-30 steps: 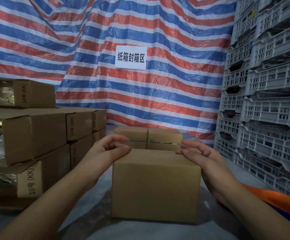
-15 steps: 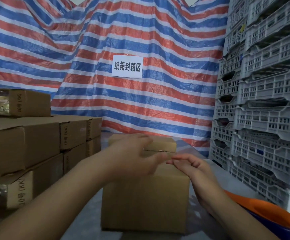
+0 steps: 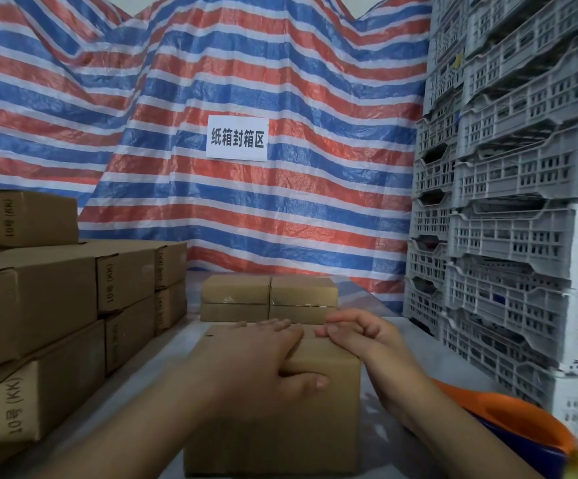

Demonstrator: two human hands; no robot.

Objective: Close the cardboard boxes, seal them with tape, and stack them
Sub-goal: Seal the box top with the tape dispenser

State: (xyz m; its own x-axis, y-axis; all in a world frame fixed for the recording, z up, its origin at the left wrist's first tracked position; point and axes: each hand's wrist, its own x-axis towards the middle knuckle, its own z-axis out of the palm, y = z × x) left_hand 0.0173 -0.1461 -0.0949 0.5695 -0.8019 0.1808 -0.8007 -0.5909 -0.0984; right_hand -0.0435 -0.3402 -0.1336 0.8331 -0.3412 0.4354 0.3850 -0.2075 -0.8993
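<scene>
A plain brown cardboard box (image 3: 273, 426) stands on the table right in front of me, flaps down. My left hand (image 3: 263, 357) lies flat across its top, fingers straight, thumb hanging over the front edge. My right hand (image 3: 360, 335) rests on the top at the right edge, fingers loosely bent, fingertips meeting those of the left hand. Behind it stand two taped boxes (image 3: 268, 299) side by side. No tape roll is in view.
Stacked cardboard boxes marked "10号 (KK)" (image 3: 56, 305) fill the left side. Grey plastic crates (image 3: 508, 219) tower on the right. An orange and blue basin (image 3: 519, 426) sits at the lower right. A striped tarp with a paper sign (image 3: 236, 137) hangs behind.
My left hand moved from the box's left edge across the top toward the middle and lies flat there. My right hand stayed at the right edge. My head tilted up a little.
</scene>
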